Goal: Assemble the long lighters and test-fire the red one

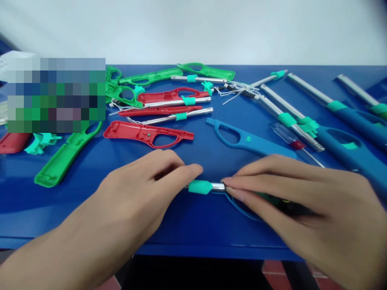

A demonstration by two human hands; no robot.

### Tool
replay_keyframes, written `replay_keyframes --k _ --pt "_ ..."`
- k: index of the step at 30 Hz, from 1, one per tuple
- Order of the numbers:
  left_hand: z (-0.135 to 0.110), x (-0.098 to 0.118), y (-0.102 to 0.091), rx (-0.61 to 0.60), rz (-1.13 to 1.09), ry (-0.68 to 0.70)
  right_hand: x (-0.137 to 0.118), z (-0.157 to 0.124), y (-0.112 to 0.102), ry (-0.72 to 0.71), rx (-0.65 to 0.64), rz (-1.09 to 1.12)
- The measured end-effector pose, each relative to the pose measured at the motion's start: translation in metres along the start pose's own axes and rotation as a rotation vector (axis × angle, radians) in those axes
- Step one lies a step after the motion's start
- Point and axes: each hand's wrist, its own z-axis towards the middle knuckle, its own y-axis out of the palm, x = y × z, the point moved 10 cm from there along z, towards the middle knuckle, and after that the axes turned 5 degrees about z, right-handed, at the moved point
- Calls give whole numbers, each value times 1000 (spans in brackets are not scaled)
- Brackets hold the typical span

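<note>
Near the table's front, my left hand (145,189) is closed round a thin metal lighter tube (218,187), thumb on top. A teal sleeve-like piece (200,187) sits on the tube beside that thumb. From the right, my right hand (320,197) pinches the tube's other end between thumb and fingertips. Under the right fingers lies a blue plastic handle part (242,209), mostly hidden by the hand; small green and yellow bits show between the fingers. The tube's left end is hidden by my left hand.
Red handle halves (130,135), green handle halves (62,157) and metal tubes with wires (165,102) lie behind my hands. Blue handles (341,139), one loose blue half (256,141) and a screwdriver (288,135) are at right. A blurred patch covers the far left.
</note>
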Motion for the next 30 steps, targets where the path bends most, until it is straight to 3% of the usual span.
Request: replay_keyframes --k 6,17,30 --pt "-8 0 8 -39 6 -18 -2 2 2 -23 -29 -2" --pt "-1 6 6 10 -126 23 -4 1 2 15 7 -14" --pt "-7 13 9 47 -13 74 -13 5 1 -45 15 -3"
